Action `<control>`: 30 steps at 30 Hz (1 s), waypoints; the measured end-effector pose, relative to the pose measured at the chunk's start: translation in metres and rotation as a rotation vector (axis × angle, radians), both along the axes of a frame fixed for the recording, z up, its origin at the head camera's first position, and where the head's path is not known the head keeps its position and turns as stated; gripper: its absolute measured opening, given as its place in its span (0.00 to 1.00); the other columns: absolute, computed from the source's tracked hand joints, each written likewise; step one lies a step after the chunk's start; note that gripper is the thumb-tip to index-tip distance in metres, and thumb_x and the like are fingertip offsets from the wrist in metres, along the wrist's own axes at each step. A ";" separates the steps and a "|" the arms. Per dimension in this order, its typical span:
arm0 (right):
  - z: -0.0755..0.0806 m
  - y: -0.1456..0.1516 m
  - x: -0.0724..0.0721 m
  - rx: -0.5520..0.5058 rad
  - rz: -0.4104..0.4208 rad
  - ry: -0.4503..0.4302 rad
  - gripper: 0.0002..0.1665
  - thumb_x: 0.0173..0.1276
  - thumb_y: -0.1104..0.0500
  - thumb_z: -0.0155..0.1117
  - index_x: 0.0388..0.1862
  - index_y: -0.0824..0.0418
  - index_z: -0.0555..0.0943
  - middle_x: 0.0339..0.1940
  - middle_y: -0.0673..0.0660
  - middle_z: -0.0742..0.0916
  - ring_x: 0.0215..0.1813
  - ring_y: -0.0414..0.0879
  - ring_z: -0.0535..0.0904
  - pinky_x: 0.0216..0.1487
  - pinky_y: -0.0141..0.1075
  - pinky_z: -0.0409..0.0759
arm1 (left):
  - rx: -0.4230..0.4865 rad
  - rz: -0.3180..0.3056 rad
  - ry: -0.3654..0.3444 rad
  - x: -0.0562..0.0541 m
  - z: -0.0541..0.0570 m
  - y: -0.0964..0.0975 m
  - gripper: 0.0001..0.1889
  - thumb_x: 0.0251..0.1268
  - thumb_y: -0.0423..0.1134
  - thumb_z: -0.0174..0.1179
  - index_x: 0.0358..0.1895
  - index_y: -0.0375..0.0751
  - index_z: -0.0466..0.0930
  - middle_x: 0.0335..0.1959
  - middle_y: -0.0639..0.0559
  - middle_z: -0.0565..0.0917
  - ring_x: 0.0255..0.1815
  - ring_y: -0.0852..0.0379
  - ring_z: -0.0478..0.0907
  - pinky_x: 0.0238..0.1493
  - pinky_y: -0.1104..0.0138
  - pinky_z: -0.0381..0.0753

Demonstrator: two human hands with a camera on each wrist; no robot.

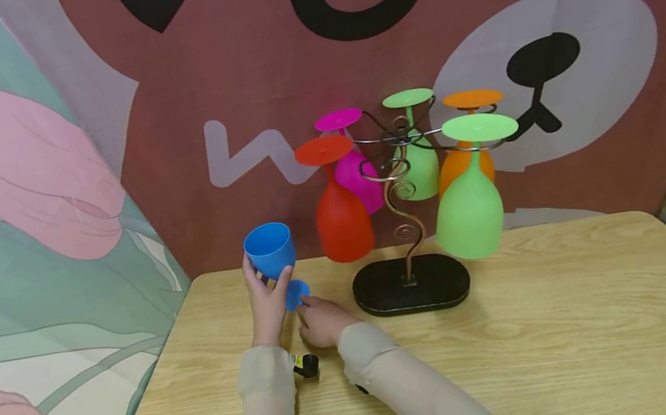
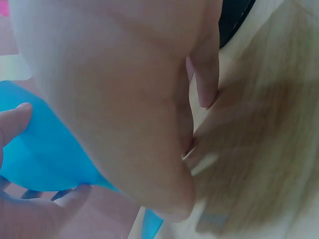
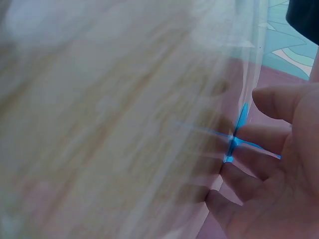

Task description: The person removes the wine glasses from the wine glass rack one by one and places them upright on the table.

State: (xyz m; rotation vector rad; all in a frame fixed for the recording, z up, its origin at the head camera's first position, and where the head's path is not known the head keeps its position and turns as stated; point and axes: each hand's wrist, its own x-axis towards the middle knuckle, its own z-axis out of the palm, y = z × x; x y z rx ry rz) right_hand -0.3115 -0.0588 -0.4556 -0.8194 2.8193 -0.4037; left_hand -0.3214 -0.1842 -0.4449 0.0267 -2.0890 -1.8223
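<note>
A blue plastic goblet [image 1: 270, 251] stands tilted above the wooden table, its bowl opening upward. My left hand [image 1: 267, 308] grips the bowl from below, with the thumb on the near side and fingers around the far side. At the goblet's round foot [image 1: 297, 290] is my right hand [image 1: 325, 321], fingers loosely extended. In the right wrist view, the blue stem [image 3: 256, 145] passes by the index and middle fingers, and the thumb stays apart from it. The back of the right hand [image 2: 114, 99] covers much of the left wrist view, hiding part of the goblet.
A metal scroll rack on a black oval base [image 1: 413, 297] stands right of the hands. Upside-down goblets hang from it: red [image 1: 344, 224], magenta [image 1: 360, 181], orange [image 1: 465, 167] and two light green ones, the nearer green goblet [image 1: 469, 214] at front right. A printed cloth backdrop rises behind the table [image 1: 591, 326].
</note>
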 end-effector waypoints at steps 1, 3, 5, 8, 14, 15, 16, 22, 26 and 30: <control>0.000 0.000 0.000 0.004 -0.002 -0.003 0.30 0.80 0.52 0.53 0.76 0.61 0.69 0.79 0.58 0.67 0.79 0.50 0.62 0.77 0.40 0.62 | -0.002 0.003 0.001 0.000 0.000 0.000 0.48 0.73 0.46 0.63 0.83 0.53 0.36 0.83 0.43 0.45 0.79 0.29 0.50 0.74 0.36 0.55; 0.000 0.000 0.000 0.009 -0.003 -0.009 0.30 0.80 0.52 0.53 0.77 0.61 0.68 0.80 0.58 0.67 0.79 0.50 0.62 0.78 0.40 0.61 | -0.005 0.014 0.000 0.000 0.000 0.000 0.48 0.72 0.45 0.63 0.83 0.52 0.37 0.82 0.42 0.47 0.78 0.29 0.52 0.74 0.36 0.57; -0.001 0.000 0.000 0.011 0.000 -0.007 0.30 0.80 0.53 0.53 0.77 0.60 0.68 0.80 0.57 0.67 0.79 0.50 0.61 0.78 0.39 0.61 | 0.001 0.021 0.000 0.001 0.000 -0.001 0.48 0.72 0.44 0.64 0.82 0.52 0.39 0.82 0.41 0.48 0.78 0.30 0.53 0.73 0.36 0.59; -0.001 0.000 0.000 0.011 0.006 -0.015 0.29 0.81 0.54 0.52 0.77 0.60 0.68 0.80 0.57 0.66 0.79 0.49 0.61 0.77 0.39 0.61 | 0.018 0.034 0.001 0.002 0.001 -0.002 0.47 0.70 0.44 0.66 0.82 0.52 0.42 0.81 0.41 0.50 0.77 0.31 0.55 0.72 0.37 0.62; -0.002 0.001 -0.001 0.012 0.013 -0.045 0.28 0.81 0.59 0.49 0.77 0.59 0.67 0.80 0.56 0.66 0.80 0.49 0.61 0.77 0.39 0.61 | 0.060 0.028 0.028 0.004 0.002 -0.005 0.45 0.69 0.44 0.67 0.81 0.51 0.46 0.80 0.42 0.52 0.78 0.34 0.55 0.72 0.39 0.63; -0.002 0.002 -0.002 0.013 0.015 -0.046 0.28 0.81 0.60 0.49 0.78 0.59 0.67 0.80 0.56 0.65 0.80 0.50 0.60 0.78 0.39 0.61 | 0.063 0.024 0.033 0.004 0.003 -0.005 0.45 0.70 0.45 0.66 0.81 0.51 0.46 0.80 0.43 0.52 0.78 0.35 0.55 0.73 0.39 0.62; -0.003 0.002 -0.002 0.011 0.018 -0.046 0.28 0.82 0.59 0.48 0.78 0.60 0.67 0.80 0.57 0.65 0.80 0.50 0.60 0.78 0.40 0.61 | 0.065 0.021 0.035 0.004 0.003 -0.005 0.45 0.70 0.45 0.66 0.81 0.51 0.45 0.80 0.43 0.52 0.78 0.35 0.55 0.73 0.39 0.62; -0.006 0.005 -0.005 -0.029 0.038 -0.051 0.27 0.82 0.59 0.47 0.77 0.61 0.67 0.80 0.58 0.65 0.80 0.53 0.59 0.78 0.42 0.60 | 0.075 0.028 0.041 0.007 0.008 -0.007 0.44 0.73 0.46 0.62 0.82 0.52 0.44 0.81 0.44 0.52 0.79 0.38 0.53 0.74 0.40 0.60; -0.008 0.011 -0.005 -0.106 0.062 -0.099 0.28 0.82 0.58 0.49 0.77 0.62 0.66 0.81 0.60 0.64 0.81 0.55 0.57 0.79 0.43 0.57 | 0.082 0.065 0.071 0.010 0.014 -0.008 0.38 0.75 0.44 0.60 0.80 0.50 0.48 0.79 0.44 0.56 0.79 0.41 0.55 0.74 0.39 0.60; -0.006 0.021 -0.004 -0.222 0.082 -0.187 0.32 0.79 0.56 0.52 0.78 0.64 0.63 0.81 0.61 0.62 0.82 0.55 0.54 0.80 0.46 0.54 | 0.095 0.085 0.111 0.011 0.020 -0.008 0.34 0.76 0.39 0.58 0.78 0.43 0.52 0.75 0.40 0.60 0.77 0.42 0.58 0.73 0.41 0.62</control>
